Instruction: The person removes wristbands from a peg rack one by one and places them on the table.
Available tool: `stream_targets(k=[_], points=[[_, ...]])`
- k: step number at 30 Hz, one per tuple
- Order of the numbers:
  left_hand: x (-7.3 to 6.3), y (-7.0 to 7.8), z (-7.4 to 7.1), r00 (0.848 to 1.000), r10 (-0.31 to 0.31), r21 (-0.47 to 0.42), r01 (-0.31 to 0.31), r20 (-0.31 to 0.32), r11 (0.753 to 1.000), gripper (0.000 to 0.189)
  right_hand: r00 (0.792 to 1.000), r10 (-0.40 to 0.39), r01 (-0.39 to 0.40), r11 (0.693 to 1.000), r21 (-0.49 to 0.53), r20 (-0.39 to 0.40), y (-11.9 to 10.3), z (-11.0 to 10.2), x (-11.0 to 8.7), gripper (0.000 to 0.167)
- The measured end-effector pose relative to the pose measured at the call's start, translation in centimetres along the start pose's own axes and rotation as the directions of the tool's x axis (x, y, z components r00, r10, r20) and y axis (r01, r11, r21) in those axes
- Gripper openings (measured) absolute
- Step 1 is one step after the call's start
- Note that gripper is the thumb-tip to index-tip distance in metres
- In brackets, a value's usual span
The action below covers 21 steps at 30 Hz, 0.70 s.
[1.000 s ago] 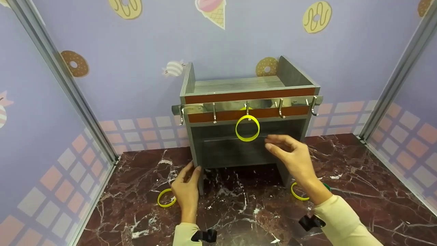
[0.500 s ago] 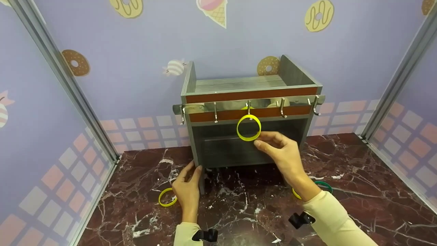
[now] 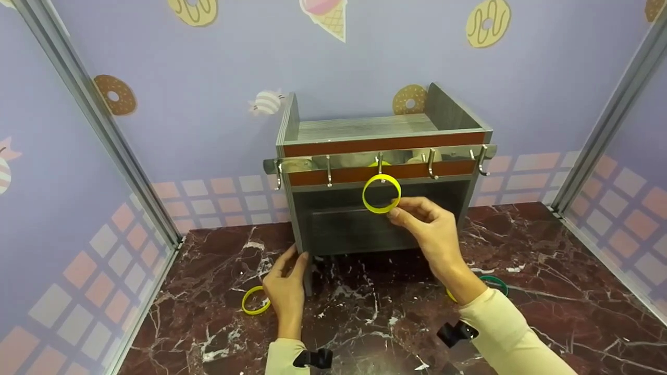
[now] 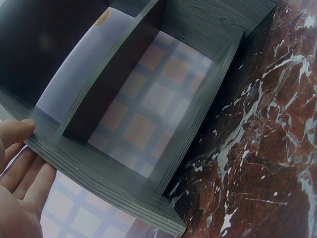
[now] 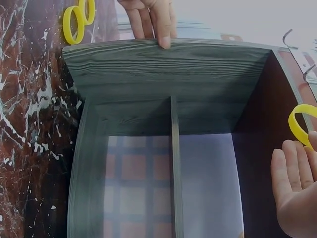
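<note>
A yellow wristband (image 3: 366, 204) hangs from the middle hook (image 3: 380, 165) of a metal hook rail (image 3: 354, 159). My right hand (image 3: 435, 234) pinches the band's lower right edge between thumb and fingertips; in the right wrist view the same yellow band (image 5: 295, 128) sits at the fingertips of that hand (image 5: 297, 193). My left hand (image 3: 285, 291) grips the front edge of the left side panel of a grey wooden shelf (image 3: 300, 229), low down. In the left wrist view its thumb (image 4: 22, 131) lies on the panel's inner face, the fingers outside.
Another yellow wristband (image 3: 255, 300) lies left of my left hand. A green wristband (image 3: 494, 284) and a mostly hidden yellow one (image 3: 451, 295) lie by my right forearm. Bare hooks (image 3: 432, 164) flank the middle one. Patterned walls (image 3: 208, 104) enclose the marble surface (image 3: 354, 333).
My right hand has moved left to the hanging yellow wristband and taken hold of its lower edge. The band has tilted slightly to the right. My left hand stays on the panel.
</note>
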<state>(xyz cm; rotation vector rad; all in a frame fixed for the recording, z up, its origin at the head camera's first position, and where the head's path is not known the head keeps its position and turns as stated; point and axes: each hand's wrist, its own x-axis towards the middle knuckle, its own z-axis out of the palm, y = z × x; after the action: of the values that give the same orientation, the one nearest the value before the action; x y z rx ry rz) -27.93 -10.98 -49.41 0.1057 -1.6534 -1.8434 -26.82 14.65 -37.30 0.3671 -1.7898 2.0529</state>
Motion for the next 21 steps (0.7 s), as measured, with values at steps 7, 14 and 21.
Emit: stream_targets(k=[7,14,21], points=[[-0.1,0.0,0.1,1.000,0.006,-0.004,-0.006,-0.005,1.000,0.029,0.999,-0.016,0.017,0.999,0.038,-0.032,-0.7,0.2,0.0,0.015],[0.0,0.0,0.0,1.000,-0.013,-0.002,0.013,0.002,1.000,0.028,0.998,-0.045,0.050,0.993,0.103,-0.048,-1.5,0.4,-0.1,0.013],[0.0,0.0,0.0,1.000,-0.008,0.015,0.008,-0.008,1.000,0.027,0.998,-0.062,0.065,0.991,0.120,-0.032,-2.3,0.4,-0.3,0.013]])
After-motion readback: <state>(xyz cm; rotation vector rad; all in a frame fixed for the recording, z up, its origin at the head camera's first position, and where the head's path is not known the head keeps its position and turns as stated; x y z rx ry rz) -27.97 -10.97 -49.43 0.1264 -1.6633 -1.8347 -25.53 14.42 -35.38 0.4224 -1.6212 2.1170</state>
